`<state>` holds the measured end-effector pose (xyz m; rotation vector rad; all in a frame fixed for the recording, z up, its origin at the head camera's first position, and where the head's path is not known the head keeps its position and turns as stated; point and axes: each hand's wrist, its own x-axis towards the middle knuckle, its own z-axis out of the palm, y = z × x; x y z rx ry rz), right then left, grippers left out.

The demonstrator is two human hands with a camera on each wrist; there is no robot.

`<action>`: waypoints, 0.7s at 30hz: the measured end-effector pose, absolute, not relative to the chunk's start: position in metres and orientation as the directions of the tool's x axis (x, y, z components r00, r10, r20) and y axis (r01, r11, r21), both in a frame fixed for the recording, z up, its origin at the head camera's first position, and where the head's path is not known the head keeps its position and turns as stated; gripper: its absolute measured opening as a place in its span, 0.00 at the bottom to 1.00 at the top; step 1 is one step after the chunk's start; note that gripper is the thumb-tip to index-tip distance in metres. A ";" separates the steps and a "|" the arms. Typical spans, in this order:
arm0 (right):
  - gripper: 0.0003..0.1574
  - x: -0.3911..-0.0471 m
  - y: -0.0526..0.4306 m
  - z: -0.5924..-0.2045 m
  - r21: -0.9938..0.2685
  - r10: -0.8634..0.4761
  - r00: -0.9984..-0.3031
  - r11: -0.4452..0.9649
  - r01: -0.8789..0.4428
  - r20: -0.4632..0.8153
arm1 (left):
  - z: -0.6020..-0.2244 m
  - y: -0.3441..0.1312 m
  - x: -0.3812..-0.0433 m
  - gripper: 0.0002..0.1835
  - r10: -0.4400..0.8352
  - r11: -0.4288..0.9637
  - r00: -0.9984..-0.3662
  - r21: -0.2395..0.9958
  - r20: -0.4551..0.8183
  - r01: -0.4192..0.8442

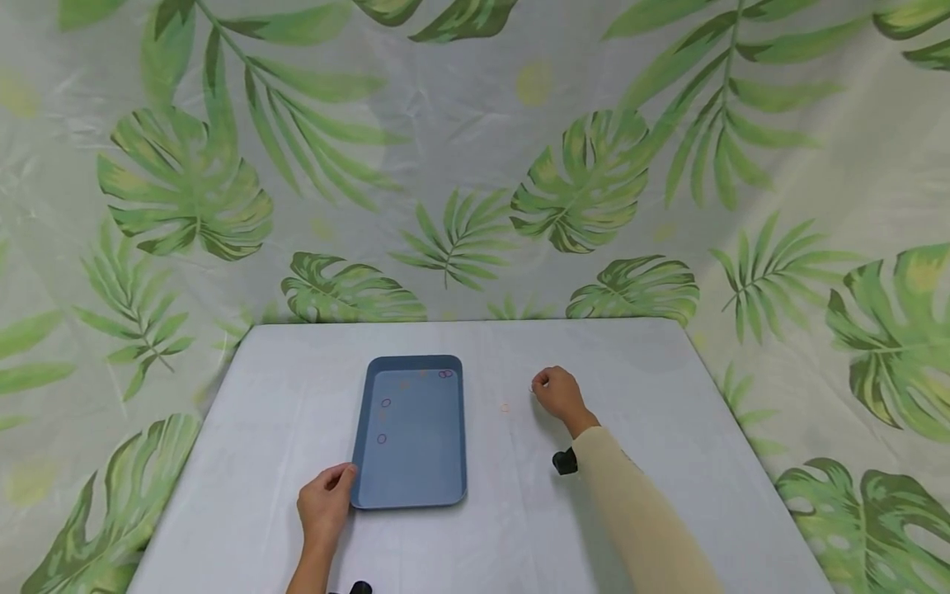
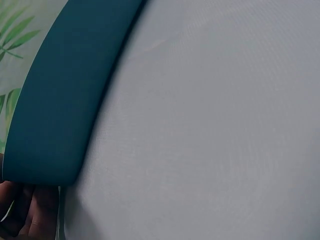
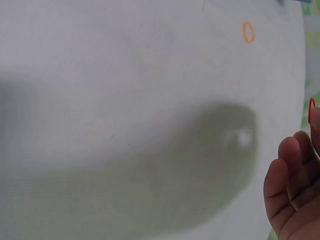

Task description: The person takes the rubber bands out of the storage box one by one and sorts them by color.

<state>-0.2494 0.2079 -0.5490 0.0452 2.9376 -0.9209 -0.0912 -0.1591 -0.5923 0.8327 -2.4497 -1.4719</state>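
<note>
A blue rectangular tray point(image 1: 423, 470) lies on the white table, left of the middle. My left hand point(image 1: 325, 505) grips its near left corner, thumb at the rim; the left wrist view shows fingers point(image 2: 42, 210) against the tray's outer wall point(image 2: 65, 95). Inside the tray lie several thin rubber bands, dark red point(image 1: 386, 403) and faint orange point(image 1: 404, 384), mostly along the left and far sides. To the right of the tray my right hand point(image 1: 561, 394), raised over the table, pinches a small red rubber band point(image 3: 311, 111) at its fingertips.
One orange rubber band point(image 1: 505, 407) lies on the tabletop between the tray and my right hand. Behind the table point(image 1: 609, 346) hangs a leaf-patterned cloth point(image 1: 475, 165), which also runs down both sides. A black wrist camera point(image 1: 565, 461) sits under the right sleeve.
</note>
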 end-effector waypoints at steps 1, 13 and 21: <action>0.09 -0.250 0.210 -0.551 -0.568 0.014 -0.997 0.821 0.057 -0.080 | -0.592 -0.159 -0.091 0.14 -0.546 0.364 -0.828 0.854 -0.129 -0.372; 0.10 -0.245 0.213 -0.571 -0.570 0.059 -0.984 0.808 0.146 -0.167 | -0.591 -0.158 -0.092 0.15 -0.559 0.337 -0.816 0.858 -0.150 -0.389; 0.07 -0.244 0.197 -0.578 -0.596 0.089 -0.980 0.783 0.179 -0.177 | -0.593 -0.162 -0.092 0.16 -0.521 0.305 -0.828 0.862 -0.206 -0.406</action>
